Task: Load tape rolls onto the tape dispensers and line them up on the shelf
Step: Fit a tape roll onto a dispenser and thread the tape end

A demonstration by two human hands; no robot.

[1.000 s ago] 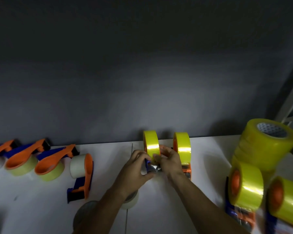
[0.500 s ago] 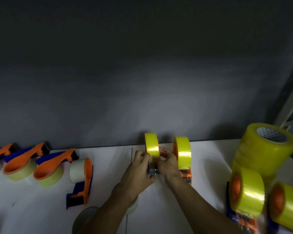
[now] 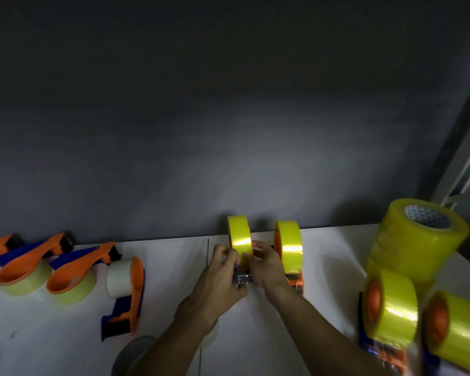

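While both hands — left hand point(image 3: 223, 275) and right hand point(image 3: 266, 264) — grip a yellow-roll dispenser point(image 3: 240, 256), loaded dispensers flank it, unaligned.

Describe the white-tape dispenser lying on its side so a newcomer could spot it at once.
Start at the white shelf under the dark wall and look left of the two hands. Past the seam lies an orange-and-blue dispenser with a white roll, tipped on its side with the handle pointing toward the viewer. Its left neighbours hold pale greenish rolls; those to the right hold bright yellow.
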